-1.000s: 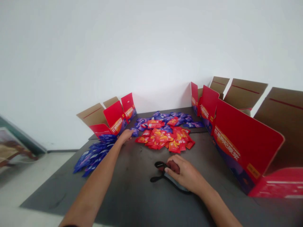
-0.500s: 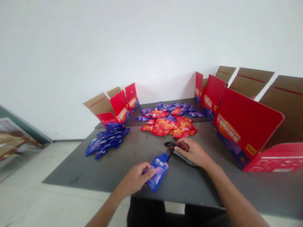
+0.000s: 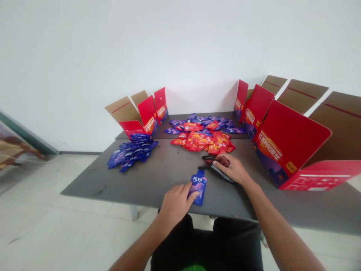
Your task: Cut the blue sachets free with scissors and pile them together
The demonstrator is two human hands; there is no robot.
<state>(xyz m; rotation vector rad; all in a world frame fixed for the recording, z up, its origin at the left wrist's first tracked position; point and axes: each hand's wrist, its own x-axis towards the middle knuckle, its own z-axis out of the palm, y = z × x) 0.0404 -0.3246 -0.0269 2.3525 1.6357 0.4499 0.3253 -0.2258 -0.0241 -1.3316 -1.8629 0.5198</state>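
My left hand (image 3: 177,203) is closed on the left side of a blue-purple pouch (image 3: 200,188) with white lettering, fingers and thumb against its face. The pouch is near the table's front edge, its narrow neck pointing away from me. In my right hand (image 3: 233,168) is a black-edged tool (image 3: 216,165) with a reddish-brown face and a grey lower edge; its exact kind I cannot make out. The tool's dark tip lies close to the pouch's neck; whether they touch is unclear. Beyond it are a pile of red-orange pouches (image 3: 203,141) and blue pouches (image 3: 222,122).
On the left of the dark table (image 3: 113,184) lies a heap of blue pouches (image 3: 131,152). Open red cartons (image 3: 143,116) stand behind that heap. More open red cartons (image 3: 299,139) line the right side. A white wall (image 3: 180,49) rises behind the table.
The pouch, tilted before, now points more nearly straight away from me, and my left hand has shifted over it. My right hand still holds the tool. The whole view has shifted slightly.
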